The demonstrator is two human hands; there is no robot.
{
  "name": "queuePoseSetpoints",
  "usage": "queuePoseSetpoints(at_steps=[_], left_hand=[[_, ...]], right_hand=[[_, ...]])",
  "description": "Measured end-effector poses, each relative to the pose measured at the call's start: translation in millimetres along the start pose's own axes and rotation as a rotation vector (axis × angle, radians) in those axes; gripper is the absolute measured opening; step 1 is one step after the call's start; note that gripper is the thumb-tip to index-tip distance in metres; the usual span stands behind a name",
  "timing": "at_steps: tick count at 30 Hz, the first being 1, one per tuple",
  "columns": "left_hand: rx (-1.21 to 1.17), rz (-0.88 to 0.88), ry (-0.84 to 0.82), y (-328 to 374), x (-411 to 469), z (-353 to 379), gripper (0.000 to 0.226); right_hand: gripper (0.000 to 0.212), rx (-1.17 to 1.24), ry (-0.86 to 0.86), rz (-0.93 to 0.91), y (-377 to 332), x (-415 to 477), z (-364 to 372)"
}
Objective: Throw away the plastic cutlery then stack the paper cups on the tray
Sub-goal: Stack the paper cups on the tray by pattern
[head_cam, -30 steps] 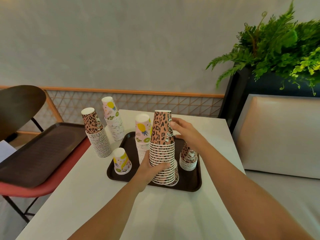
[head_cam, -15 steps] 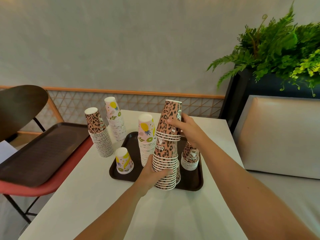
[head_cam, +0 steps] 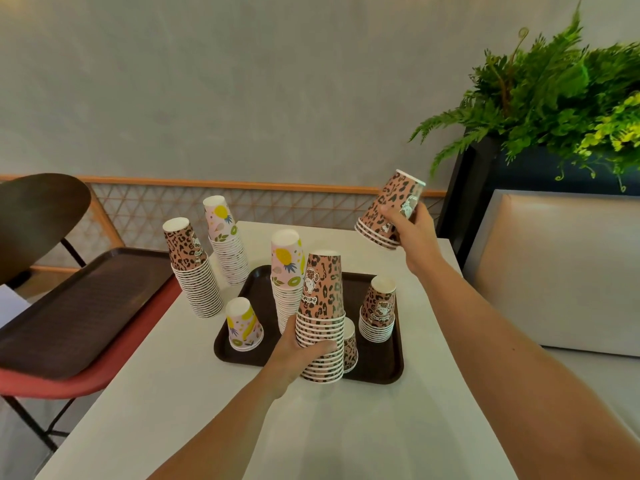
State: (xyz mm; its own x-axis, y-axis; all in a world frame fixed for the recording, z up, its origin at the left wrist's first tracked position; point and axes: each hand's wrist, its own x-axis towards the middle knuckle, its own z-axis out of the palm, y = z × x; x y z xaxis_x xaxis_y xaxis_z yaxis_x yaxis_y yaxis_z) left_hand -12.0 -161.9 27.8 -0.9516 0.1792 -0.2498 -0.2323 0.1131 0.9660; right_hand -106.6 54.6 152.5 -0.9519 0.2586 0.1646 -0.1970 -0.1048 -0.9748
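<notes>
Several nested leopard-print cups [head_cam: 388,209] sit tilted in the right hand [head_cam: 412,226], whose fingers wrap around them, high above the far right of the brown tray [head_cam: 377,368]. The left hand [head_cam: 298,355] grips the lower rims of the tall leopard stack [head_cam: 323,299] at the tray's near edge. The best move is probably to level the held cups mouth-down, centre them over the short leopard stack [head_cam: 377,313] on the tray's right, and lower them straight so the rims nest. A far leopard stack [head_cam: 194,271] and a far pineapple stack [head_cam: 227,244] stand off the tray on the counter [head_cam: 207,410].
</notes>
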Motion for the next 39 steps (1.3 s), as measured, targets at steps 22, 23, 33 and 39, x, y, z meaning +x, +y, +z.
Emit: queuePoseSetpoints(at_steps=[22,23,33,39], left_hand=[[-0.051,0.006,0.045,14.1,6.6,5.0,0.066],[-0.051,-0.003,0.047,14.1,7.7,5.1,0.068],[-0.028,0.016,-0.006,14.4,8.1,9.7,0.100],[-0.030,0.022,-0.025,12.2,4.5,8.8,0.095]], right_hand=[[0.075,-0.518,0.068,-0.023,89.1,-23.8,-17.2],[0.071,-0.519,0.070,-0.071,82.0,-24.4,-12.8],[0.066,-0.415,-0.415,0.024,52.8,-55.1,27.1],[0.054,-0.341,-0.514,0.151,53.5,-61.4,35.7]])
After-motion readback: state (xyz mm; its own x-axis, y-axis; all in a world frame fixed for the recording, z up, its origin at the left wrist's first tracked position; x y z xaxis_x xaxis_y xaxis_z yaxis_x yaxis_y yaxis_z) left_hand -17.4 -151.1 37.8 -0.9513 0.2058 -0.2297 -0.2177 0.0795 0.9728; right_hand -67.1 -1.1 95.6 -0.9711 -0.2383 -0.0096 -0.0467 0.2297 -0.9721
